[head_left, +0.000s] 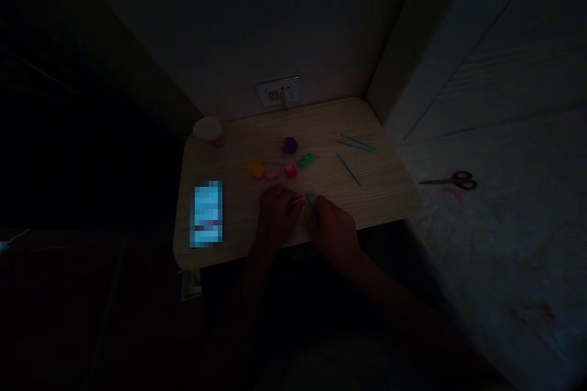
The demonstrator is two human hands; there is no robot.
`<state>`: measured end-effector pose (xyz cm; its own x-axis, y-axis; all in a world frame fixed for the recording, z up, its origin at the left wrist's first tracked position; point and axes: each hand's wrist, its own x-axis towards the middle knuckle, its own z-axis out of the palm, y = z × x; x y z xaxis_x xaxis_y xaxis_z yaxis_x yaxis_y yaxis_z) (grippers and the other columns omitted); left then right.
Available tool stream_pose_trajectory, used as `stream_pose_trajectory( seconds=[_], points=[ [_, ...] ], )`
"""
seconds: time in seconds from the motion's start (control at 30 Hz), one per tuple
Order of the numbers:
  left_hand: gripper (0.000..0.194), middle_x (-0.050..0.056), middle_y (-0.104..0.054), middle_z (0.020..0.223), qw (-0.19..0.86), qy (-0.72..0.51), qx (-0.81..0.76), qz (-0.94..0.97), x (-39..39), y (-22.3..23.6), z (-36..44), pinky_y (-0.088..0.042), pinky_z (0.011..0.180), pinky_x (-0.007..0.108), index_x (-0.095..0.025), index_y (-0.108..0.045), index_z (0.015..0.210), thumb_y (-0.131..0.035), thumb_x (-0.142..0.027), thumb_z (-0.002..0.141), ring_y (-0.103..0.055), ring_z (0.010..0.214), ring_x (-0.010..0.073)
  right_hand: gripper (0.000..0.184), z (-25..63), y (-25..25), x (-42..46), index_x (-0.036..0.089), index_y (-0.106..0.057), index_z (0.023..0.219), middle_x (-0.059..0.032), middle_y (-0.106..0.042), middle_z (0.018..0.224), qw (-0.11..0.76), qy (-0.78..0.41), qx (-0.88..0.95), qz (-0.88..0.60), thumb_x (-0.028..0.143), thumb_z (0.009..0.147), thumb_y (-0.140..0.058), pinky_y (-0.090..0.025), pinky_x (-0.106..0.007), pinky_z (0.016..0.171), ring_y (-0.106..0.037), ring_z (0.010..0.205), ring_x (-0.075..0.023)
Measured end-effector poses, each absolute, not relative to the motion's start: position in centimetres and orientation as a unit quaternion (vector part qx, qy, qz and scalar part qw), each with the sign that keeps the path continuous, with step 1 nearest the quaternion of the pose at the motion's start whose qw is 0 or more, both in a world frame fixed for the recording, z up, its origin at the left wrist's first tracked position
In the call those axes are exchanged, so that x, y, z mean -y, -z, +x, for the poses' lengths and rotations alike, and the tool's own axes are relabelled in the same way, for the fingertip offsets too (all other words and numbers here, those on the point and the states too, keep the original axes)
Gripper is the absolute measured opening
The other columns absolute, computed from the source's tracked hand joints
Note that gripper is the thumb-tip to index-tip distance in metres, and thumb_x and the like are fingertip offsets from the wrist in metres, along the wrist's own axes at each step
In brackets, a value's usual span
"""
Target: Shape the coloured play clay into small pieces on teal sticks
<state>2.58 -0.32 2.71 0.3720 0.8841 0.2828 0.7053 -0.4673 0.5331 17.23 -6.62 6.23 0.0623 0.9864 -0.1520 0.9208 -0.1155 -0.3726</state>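
Note:
The scene is very dark. My left hand (277,215) and my right hand (331,227) rest close together at the front of a small wooden table (380,195). The left fingers are curled on a small pink piece (298,200). The right fingers pinch a thin teal tool (309,198) whose tip meets that piece. Just beyond the hands lie small clay lumps: purple (290,145), green (306,160), red (290,171), pink (271,176) and yellow (255,168).
Several thin teal tools (356,144) lie at the table's back right. A lit phone (206,214) lies at the front left, a white lid (207,128) at the back left. Scissors (452,181) lie on the pale surface to the right. A wall socket (277,93) sits behind.

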Motion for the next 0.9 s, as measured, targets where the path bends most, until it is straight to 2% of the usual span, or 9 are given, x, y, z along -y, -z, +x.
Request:
stream_pose_trajectory(
  seconds=[0.17,0.27,0.47,0.6,0.77,0.9],
  points=[
    [0.001,0.005,-0.069,0.094,0.163,-0.280,-0.485,0.812,0.5,-2.9,2.5,-0.048,0.096,0.045,-0.022,-0.070,0.090,-0.070,-0.022,0.091,-0.063,0.098,0.0259,0.014,17.4,-6.0,6.7,0.019,-0.061,0.107,-0.0094,-0.075,0.099,0.095,-0.185,0.679,-0.704,0.022,0.102,-0.048,-0.033,-0.029,0.064,-0.070,0.082,-0.0210],
    [0.004,0.005,-0.068,0.096,0.171,-0.283,-0.477,0.814,0.6,-3.0,2.5,-0.049,0.097,0.044,-0.022,-0.069,0.093,-0.068,-0.019,0.089,-0.063,0.099,0.0254,0.014,17.5,-5.6,6.6,0.019,-0.061,0.106,-0.0091,-0.075,0.096,0.102,-0.173,0.673,-0.712,0.023,0.101,-0.049,-0.032,-0.029,0.063,-0.069,0.081,-0.0210],
    [0.013,0.007,-0.066,0.104,0.158,-0.313,-0.486,0.801,0.8,-2.9,2.0,-0.049,0.102,0.044,-0.021,-0.066,0.099,-0.069,-0.020,0.087,-0.062,0.107,0.0267,0.013,18.1,-5.1,6.6,0.020,-0.062,0.103,-0.0098,-0.075,0.093,0.125,-0.160,0.679,-0.706,0.024,0.099,-0.051,-0.032,-0.030,0.062,-0.069,0.076,-0.0219],
    [0.004,0.006,-0.065,0.105,0.165,-0.296,-0.493,0.801,0.8,-2.9,1.5,-0.049,0.101,0.044,-0.022,-0.069,0.094,-0.068,-0.023,0.090,-0.061,0.107,0.0264,0.014,19.6,-4.6,6.0,0.020,-0.063,0.101,-0.0089,-0.074,0.090,0.148,-0.150,0.673,-0.709,0.027,0.097,-0.052,-0.031,-0.030,0.060,-0.066,0.074,-0.0216],
    [0.008,0.006,-0.066,0.103,0.166,-0.303,-0.489,0.801,0.4,-2.7,1.3,-0.049,0.102,0.045,-0.022,-0.071,0.093,-0.070,-0.029,0.092,-0.062,0.107,0.0268,0.015,21.8,-3.8,4.4,0.020,-0.063,0.090,-0.0059,-0.072,0.084,0.245,-0.192,0.723,-0.617,0.027,0.095,-0.051,-0.037,-0.029,0.066,-0.063,0.074,-0.0191],
    [0.011,0.007,-0.067,0.105,0.165,-0.321,-0.484,0.798,0.3,-2.5,1.4,-0.047,0.109,0.047,-0.023,-0.073,0.094,-0.067,-0.033,0.096,-0.059,0.124,0.0286,0.018,22.9,-3.3,3.2,0.020,-0.062,0.087,-0.0028,-0.067,0.076,0.350,-0.245,0.668,-0.610,0.032,0.095,-0.051,-0.038,-0.028,0.065,-0.058,0.068,-0.0170]
  ],
)
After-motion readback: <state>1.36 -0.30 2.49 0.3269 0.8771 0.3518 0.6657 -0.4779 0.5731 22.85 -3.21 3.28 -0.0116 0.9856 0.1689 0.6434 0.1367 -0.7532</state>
